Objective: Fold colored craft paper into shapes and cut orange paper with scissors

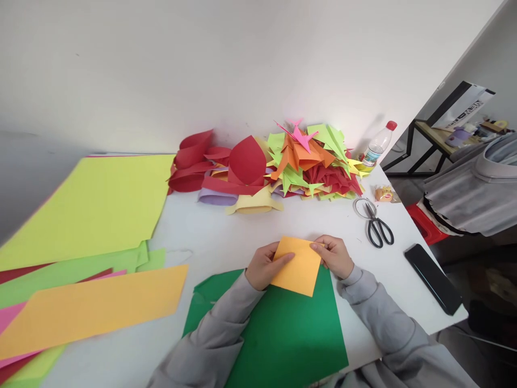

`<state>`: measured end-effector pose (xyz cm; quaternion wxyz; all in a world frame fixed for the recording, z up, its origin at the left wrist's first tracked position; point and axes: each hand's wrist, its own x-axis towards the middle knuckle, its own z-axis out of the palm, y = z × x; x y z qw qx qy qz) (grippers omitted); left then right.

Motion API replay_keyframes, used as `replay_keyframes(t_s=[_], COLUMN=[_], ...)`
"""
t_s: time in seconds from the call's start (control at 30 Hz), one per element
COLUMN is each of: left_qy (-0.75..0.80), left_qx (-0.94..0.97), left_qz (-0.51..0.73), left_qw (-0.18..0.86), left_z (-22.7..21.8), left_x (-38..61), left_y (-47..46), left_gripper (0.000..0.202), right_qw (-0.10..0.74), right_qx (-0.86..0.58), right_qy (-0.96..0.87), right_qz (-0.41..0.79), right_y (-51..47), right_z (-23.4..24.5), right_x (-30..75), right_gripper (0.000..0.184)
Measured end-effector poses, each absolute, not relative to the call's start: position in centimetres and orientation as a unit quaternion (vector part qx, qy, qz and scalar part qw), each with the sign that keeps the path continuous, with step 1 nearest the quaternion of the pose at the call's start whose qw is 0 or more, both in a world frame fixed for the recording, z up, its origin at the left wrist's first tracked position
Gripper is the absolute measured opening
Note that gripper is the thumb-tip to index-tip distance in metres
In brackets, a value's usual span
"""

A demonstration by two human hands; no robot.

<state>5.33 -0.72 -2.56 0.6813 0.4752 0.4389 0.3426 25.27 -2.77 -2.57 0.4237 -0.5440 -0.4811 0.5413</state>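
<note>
A square of orange paper (298,269) is held up between both hands, tilted above a large green sheet (294,334) on the table. My left hand (264,267) grips its left edge, thumb lying across the front and fingers behind. At the upper right corner, my right hand (334,255) pinches the paper between thumb and fingers. The paper looks flat, with no crease that I can make out. Part of the green sheet is covered by my left sleeve.
Along the wall lie folded red paper shapes (247,161) and a heap of colourful folded paper (307,161). A bottle (377,144), scissors (377,229) and a black phone (433,277) are on the right. Yellow-green sheets (92,205) and an orange strip (97,307) cover the left.
</note>
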Motion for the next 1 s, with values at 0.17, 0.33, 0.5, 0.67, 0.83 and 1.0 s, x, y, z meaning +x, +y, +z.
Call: replay_keyframes(t_s=[0.17, 0.33, 0.5, 0.67, 0.83, 1.0], left_qy=[0.45, 0.442, 0.465, 0.488, 0.495, 0.498], left_qx=[0.479, 0.481, 0.484, 0.475, 0.467, 0.444], left_qz=[0.338, 0.359, 0.382, 0.399, 0.429, 0.456], left_qw=[0.674, 0.667, 0.635, 0.614, 0.594, 0.589], left_z=[-3.56, -3.56, -3.25, -2.9, -2.79, -2.96], left_x=[5.32, 5.13, 4.84, 4.78, 4.67, 4.68], left_y=[-0.58, -0.35, -0.11, -0.05, 0.09, 0.29], left_gripper=[0.049, 0.046, 0.041, 0.033, 0.026, 0.026], right_qw=[0.444, 0.474, 0.483, 0.499, 0.502, 0.506], right_qx=[-0.552, -0.555, -0.559, -0.558, -0.545, -0.541], right_qy=[-0.464, -0.448, -0.441, -0.44, -0.445, -0.441], right_qz=[0.532, 0.517, 0.511, 0.496, 0.504, 0.506], right_y=[-2.78, -2.61, -2.58, -2.53, -2.45, -2.28], right_z=[-2.32, -2.22, -2.29, -2.2, -2.42, -2.83], right_x=[25.19, 25.59, 25.58, 25.7, 25.87, 26.06], right_gripper=[0.04, 0.041, 0.039, 0.038, 0.039, 0.04])
